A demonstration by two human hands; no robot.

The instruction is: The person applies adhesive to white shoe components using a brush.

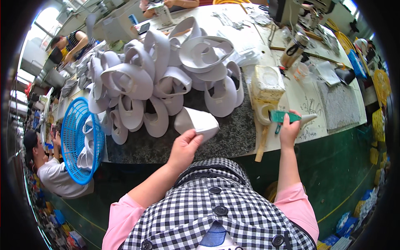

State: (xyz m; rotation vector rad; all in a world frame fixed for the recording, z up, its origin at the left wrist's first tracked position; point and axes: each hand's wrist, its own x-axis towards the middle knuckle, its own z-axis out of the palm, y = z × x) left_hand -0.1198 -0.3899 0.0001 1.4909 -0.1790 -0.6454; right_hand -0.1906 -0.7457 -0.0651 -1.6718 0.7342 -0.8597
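White upper (196, 121), edge behind fingers (192, 137)

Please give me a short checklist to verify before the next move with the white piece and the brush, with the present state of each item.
1. Left hand grips the white folded piece: ok.
2. Right hand holds the green-handled brush: ok.
3. Glue on the brush tip: cannot tell.
4. Yellowish glue container is close to the right hand: ok.
5. Pile of white pieces is apart from the held piece: ok.
6. Blue basket sits fully on the table: not ok, it hangs over the edge.
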